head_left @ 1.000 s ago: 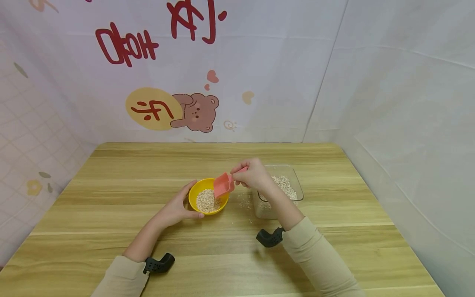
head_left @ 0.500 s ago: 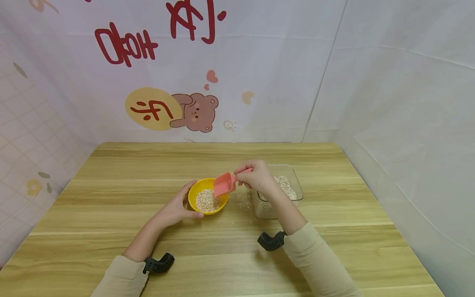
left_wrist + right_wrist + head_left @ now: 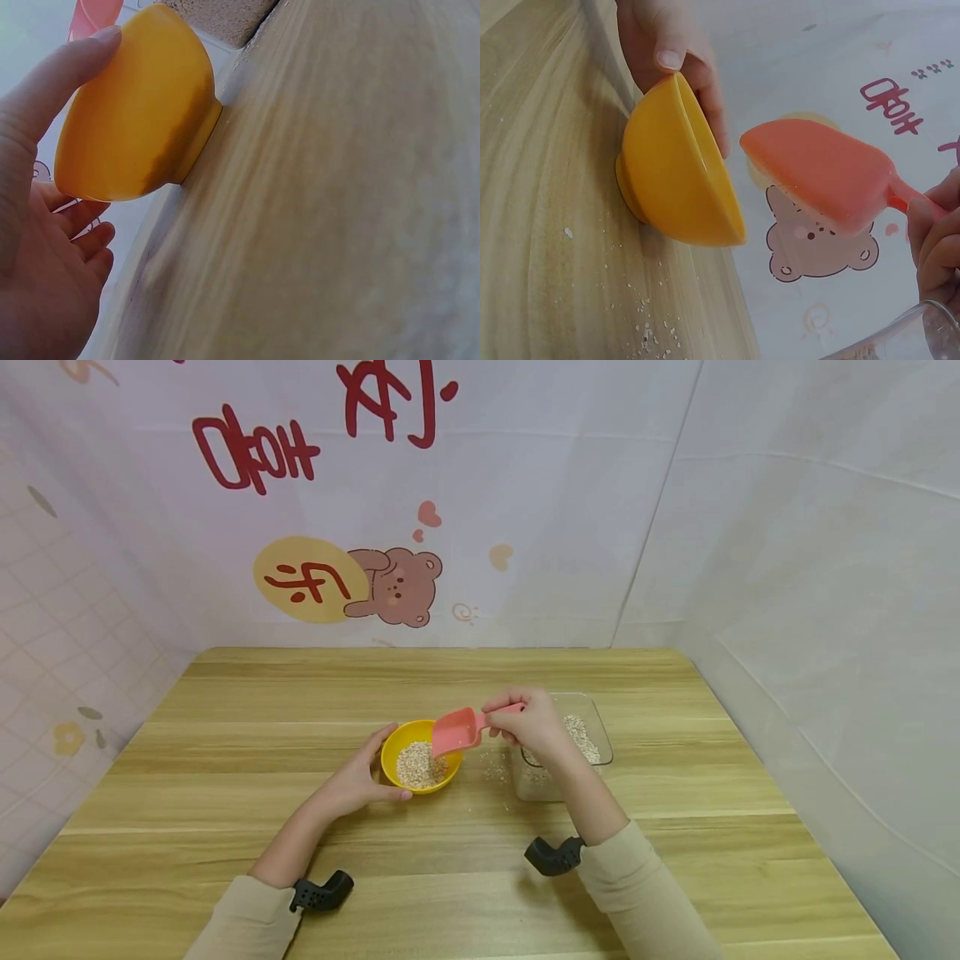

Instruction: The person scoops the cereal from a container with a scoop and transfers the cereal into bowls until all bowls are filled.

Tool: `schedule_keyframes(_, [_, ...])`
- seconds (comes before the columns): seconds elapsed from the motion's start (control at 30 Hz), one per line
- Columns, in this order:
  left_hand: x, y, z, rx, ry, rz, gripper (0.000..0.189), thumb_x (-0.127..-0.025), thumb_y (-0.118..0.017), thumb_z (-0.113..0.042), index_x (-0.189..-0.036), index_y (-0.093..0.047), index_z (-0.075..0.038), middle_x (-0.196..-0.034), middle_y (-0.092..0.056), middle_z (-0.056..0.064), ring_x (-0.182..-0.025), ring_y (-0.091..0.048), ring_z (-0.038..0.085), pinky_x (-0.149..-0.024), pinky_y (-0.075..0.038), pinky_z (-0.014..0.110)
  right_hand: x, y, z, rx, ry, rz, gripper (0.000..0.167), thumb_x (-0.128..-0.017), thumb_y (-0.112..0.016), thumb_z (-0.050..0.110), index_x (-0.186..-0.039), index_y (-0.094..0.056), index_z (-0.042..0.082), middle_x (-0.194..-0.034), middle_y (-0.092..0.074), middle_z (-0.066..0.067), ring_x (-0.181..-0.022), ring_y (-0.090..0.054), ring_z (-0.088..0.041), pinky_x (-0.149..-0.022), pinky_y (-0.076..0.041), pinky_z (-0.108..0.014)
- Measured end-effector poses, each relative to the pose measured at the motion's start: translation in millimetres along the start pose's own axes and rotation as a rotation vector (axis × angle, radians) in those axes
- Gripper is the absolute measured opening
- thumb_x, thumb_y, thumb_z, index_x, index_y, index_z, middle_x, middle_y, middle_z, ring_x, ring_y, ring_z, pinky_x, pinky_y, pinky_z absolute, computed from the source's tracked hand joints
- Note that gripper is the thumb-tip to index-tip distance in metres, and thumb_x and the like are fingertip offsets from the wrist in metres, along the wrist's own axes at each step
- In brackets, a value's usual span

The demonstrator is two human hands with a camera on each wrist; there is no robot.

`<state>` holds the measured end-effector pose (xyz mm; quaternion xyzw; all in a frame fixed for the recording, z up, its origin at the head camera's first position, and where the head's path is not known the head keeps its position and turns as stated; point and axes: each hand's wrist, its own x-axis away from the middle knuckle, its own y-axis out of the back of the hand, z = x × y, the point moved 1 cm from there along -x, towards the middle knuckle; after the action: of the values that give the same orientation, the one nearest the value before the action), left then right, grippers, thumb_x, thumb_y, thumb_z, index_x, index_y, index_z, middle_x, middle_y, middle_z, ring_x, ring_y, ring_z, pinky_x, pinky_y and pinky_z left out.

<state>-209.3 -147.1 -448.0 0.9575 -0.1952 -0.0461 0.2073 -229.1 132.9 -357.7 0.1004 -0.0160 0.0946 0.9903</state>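
Note:
A yellow bowl [image 3: 412,733] stands on the table with pale oat flakes [image 3: 415,767] in it. My left hand [image 3: 362,783] holds it from the left, thumb at the near side of the rim and fingers round the far side. In the left wrist view, the bowl's foot [image 3: 201,144] meets the tabletop. My right hand [image 3: 531,725] grips the handle of a pink scoop [image 3: 456,731], whose front edge overlaps the bowl's right rim from above. Seen from the right wrist, the scoop [image 3: 817,169] is tilted toward the bowl [image 3: 679,176], with a few flakes clinging along its edge.
A clear rectangular container [image 3: 534,789] of oats stands right of the bowl, partly behind my right hand and forearm. Loose flakes [image 3: 495,768] lie on the wooden table [image 3: 300,693] between them. A printed cloth wall [image 3: 540,527] rises behind the table.
My right hand has drawn a little to the right with the scoop, and more of its handle shows. My left hand and the bowl stay where they were.

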Motion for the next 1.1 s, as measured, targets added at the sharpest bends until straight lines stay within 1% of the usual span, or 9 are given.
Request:
schedule_keyframes(0.2, [-0.2,0.6,-0.4,0.007,-0.019,-0.004,0.113,-0.067,-0.089,-0.027,-0.152,-0.018,-0.006,-0.155,-0.020,0.016,-0.137,-0.026,0.036,-0.110,-0.014,0.057,2.9,3.0,-3.5,-0.061,-0.003,0.005,0.017,-0.082,-0.067,0.002,-0.097,-0.069,-0.003,-0.067,-0.065,-0.015,-0.045,-0.042,-0.012,-0.041,-0.031,-0.022])
schedule_keyframes(0.33, [0.0,1.2,-0.8,0.002,-0.023,-0.008,0.111,-0.067,-0.089,-0.029,-0.152,-0.020,-0.008,-0.155,-0.017,0.015,-0.136,-0.027,0.037,-0.110,-0.014,0.058,5.2,5.1,-4.2,-0.062,0.002,-0.003,0.020,-0.081,-0.067,0.002,-0.099,-0.069,-0.004,-0.068,-0.065,-0.014,-0.044,-0.042,-0.011,-0.040,-0.032,-0.022])
schedule_keyframes(0.47, [-0.1,1.7,-1.2,-0.008,-0.030,-0.015,0.110,-0.068,-0.088,-0.030,-0.152,-0.020,-0.010,-0.155,-0.014,0.015,-0.136,-0.027,0.038,-0.108,-0.015,0.060,8.6,6.9,-3.4,-0.064,0.010,-0.017,0.019,-0.079,-0.065,0.001,-0.098,-0.069,-0.003,-0.067,-0.065,-0.014,-0.045,-0.042,-0.011,-0.041,-0.031,-0.022])
schedule_keyframes(0.63, [-1.5,1.8,-3.0,-0.030,-0.042,-0.032,0.109,-0.068,-0.087,-0.029,-0.152,-0.020,-0.011,-0.156,-0.015,0.013,-0.136,-0.026,0.039,-0.106,-0.018,0.063,12.5,9.9,-3.3,-0.075,0.007,-0.027,0.018,-0.079,-0.064,0.000,-0.097,-0.069,-0.003,-0.066,-0.064,-0.014,-0.045,-0.041,-0.012,-0.042,-0.032,-0.023])
schedule_keyframes(0.73, [-2.9,1.8,-5.6,-0.052,-0.046,-0.047,0.108,-0.068,-0.088,-0.029,-0.152,-0.022,-0.014,-0.156,-0.015,0.012,-0.138,-0.021,0.039,-0.105,-0.018,0.066,15.1,12.6,-2.9,-0.076,0.011,-0.033,0.018,-0.079,-0.064,0.001,-0.097,-0.069,-0.003,-0.066,-0.063,-0.014,-0.045,-0.040,-0.012,-0.042,-0.032,-0.023])
schedule_keyframes(0.87, [-4.6,1.2,-11.2,-0.078,-0.042,-0.064,0.108,-0.066,-0.089,-0.030,-0.152,-0.024,-0.019,-0.156,-0.016,0.011,-0.140,-0.016,0.037,-0.103,-0.016,0.068,18.9,16.7,-1.8,-0.094,0.029,-0.037,0.021,-0.079,-0.064,0.000,-0.098,-0.068,-0.006,-0.066,-0.062,-0.017,-0.045,-0.040,-0.012,-0.043,-0.032,-0.024])
schedule_keyframes(0.97, [-6.1,0.0,-16.0,-0.085,-0.041,-0.070,0.107,-0.067,-0.088,-0.030,-0.152,-0.024,-0.021,-0.156,-0.017,0.011,-0.140,-0.017,0.037,-0.104,-0.017,0.067,21.7,20.3,-1.1,-0.101,0.046,-0.044,0.023,-0.079,-0.063,-0.001,-0.100,-0.067,-0.009,-0.064,-0.062,-0.015,-0.045,-0.040,-0.012,-0.043,-0.032,-0.024])
schedule_keyframes(1.1, [-8.8,-2.4,-22.3,-0.088,-0.044,-0.078,0.105,-0.068,-0.088,-0.029,-0.151,-0.024,-0.022,-0.156,-0.017,0.009,-0.139,-0.020,0.036,-0.105,-0.021,0.064,25.0,26.2,-0.6,-0.075,0.045,-0.086,0.021,-0.077,-0.065,0.000,-0.097,-0.070,-0.003,-0.064,-0.063,-0.013,-0.046,-0.040,-0.013,-0.044,-0.032,-0.025])
